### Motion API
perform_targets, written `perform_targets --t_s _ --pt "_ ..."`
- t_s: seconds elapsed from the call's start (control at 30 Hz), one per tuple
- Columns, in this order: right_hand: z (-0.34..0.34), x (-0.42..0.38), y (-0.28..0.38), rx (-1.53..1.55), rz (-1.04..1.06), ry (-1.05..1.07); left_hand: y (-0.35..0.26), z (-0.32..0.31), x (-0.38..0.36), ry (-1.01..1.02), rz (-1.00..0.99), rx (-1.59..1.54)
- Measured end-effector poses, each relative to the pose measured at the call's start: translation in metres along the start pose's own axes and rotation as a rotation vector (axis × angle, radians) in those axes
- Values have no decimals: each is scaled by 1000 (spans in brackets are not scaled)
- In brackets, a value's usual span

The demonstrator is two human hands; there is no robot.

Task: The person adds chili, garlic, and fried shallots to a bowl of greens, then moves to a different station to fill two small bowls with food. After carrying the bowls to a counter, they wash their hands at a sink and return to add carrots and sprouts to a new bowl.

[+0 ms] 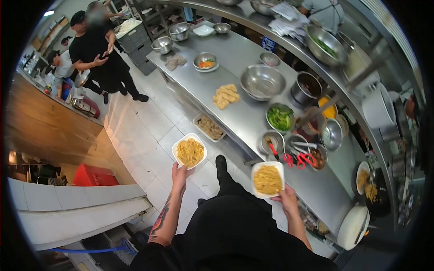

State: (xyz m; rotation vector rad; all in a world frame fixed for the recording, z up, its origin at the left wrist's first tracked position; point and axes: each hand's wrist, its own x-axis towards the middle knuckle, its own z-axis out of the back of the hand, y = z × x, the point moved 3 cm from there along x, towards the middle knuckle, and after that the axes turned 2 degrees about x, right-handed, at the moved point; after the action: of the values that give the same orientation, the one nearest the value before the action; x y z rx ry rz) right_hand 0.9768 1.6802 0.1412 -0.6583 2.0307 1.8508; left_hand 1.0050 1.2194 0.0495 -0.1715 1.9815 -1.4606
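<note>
My left hand [179,177] grips the near rim of a white square bowl [203,161] over the tiled floor. Yellowish food [190,152], perhaps noodles or rice, fills that bowl. On the other side, my right hand [287,199] holds a second white square bowl [269,196] by its lower right corner, close to the steel counter's edge. Yellow noodles [266,179] lie in it. Both bowls are roughly level and apart from each other. The fingers beneath each bowl are hidden.
A long steel counter [217,58] carries a large metal bowl [263,81], a bowl of green vegetables [280,117], a yellow cloth [225,96] and red-handled scissors [306,159]. A person in black [97,54] stands in the aisle. Below the counter sits a food tray [209,127].
</note>
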Motion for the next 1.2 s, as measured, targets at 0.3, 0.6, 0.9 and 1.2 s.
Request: perform_targets --t_s 0.3,0.6,0.9,1.2 --pt "-258 259 85 -64 122 331 -106 -4 160 -179 -15 -106" --pt "-438 438 158 105 132 290 -152 30 341 -134 -51 -37" --pt "-543 521 143 173 112 20 -184 90 443 4 -63 -52" --pt "-589 519 86 249 6 -76 -209 185 463 104 53 125"
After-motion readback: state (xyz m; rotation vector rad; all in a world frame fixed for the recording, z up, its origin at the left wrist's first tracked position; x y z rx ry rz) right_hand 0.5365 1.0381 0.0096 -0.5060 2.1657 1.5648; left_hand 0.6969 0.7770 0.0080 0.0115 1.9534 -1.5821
